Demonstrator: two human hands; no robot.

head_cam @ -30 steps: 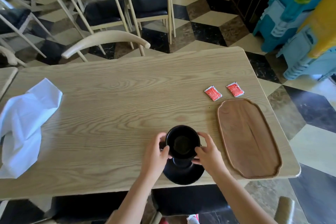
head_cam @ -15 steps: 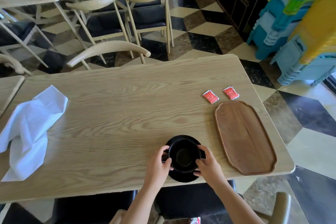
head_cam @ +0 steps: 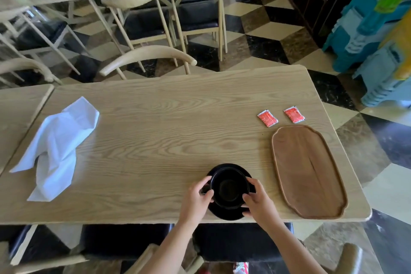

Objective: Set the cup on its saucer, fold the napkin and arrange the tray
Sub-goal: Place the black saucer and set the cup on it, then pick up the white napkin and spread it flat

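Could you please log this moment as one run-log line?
left hand, right hand: on cup | cup: over saucer | napkin: unfolded | tray: empty

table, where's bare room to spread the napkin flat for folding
The widest bare stretch of table lies between the napkin and the two red packets. The tray is empty too. It is crowded at the near edge, where both hands hold the cup on its saucer.

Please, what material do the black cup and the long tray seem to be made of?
The cup looks like glazed ceramic: solid black with a soft sheen, though coated metal cannot be excluded. The tray looks like brown wood with a smooth matte finish; grain lines run along it.
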